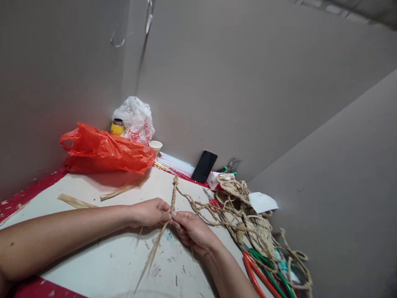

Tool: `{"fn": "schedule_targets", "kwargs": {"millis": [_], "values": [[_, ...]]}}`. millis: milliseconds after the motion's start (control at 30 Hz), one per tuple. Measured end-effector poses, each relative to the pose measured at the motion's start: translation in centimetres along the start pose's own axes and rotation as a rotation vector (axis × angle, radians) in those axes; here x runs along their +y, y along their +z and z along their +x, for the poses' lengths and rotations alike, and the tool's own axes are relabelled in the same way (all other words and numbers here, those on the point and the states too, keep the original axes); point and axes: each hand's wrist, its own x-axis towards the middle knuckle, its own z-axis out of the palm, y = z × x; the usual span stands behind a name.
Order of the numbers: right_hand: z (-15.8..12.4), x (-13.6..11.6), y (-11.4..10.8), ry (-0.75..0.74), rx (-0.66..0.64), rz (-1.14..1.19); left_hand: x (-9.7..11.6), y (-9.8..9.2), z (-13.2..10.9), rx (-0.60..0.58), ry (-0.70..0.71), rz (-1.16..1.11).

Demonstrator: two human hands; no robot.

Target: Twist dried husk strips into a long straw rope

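Observation:
A short plaited straw braid [174, 193] points away from me over the pale board. At its near end, my left hand [151, 212] and my right hand [192, 231] meet with fingertips pinched on the straw. Both hands are closed, and the fingers partly hide the strands between them. Loose straw ends [154, 250] hang from the pinch toward me and lie over the board. A thin twisted cord [195, 203] leads from near the braid's far end to a heap of straw rope [248, 219] on the right.
A red plastic bag [107, 151], yellow jar [117, 127], white bag [136, 118] and paper cup [155, 146] stand back left. A black phone [204, 166] leans by the wall. Red-handled scissors [214, 204] and orange-handled pliers [254, 275] lie right. Loose straw [124, 190] lies behind my left arm.

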Motion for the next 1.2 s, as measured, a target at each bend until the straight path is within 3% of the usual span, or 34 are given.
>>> {"fn": "schedule_targets", "kwargs": {"millis": [167, 333, 600, 767, 900, 967, 1067, 1200], "values": [[0.0, -0.2, 0.2, -0.007, 0.010, 0.034, -0.1, -0.3, 0.1, -0.008, 0.011, 0.086], [0.1, 0.3, 0.1, -0.017, 0.063, -0.026, -0.1, -0.6, 0.0, 0.060, 0.085, 0.256], [0.0, 0.0, -0.1, 0.050, 0.018, 0.053, 2.0, -2.4, -1.2, -0.031, 0.039, 0.463], [0.0, 0.1, -0.7, 0.064, -0.058, 0.109, 5.6, -5.0, -3.0, 0.093, 0.074, 0.756], [0.0, 0.1, -0.9, 0.074, -0.092, 0.135, 7.4, -7.3, -3.9, 0.290, 0.093, 0.892], [0.0, 0.0, -0.9, 0.075, -0.105, 0.144, 7.1, -8.4, -3.7, 0.396, 0.104, 1.002], [0.0, -0.1, -0.9, 0.080, -0.107, 0.145, 5.1, -9.6, -2.9, 0.500, 0.003, 1.079], [0.1, 0.0, -1.1, 0.086, -0.115, 0.145, 1.8, -10.0, -1.5, 0.559, -0.007, 0.907]]}}
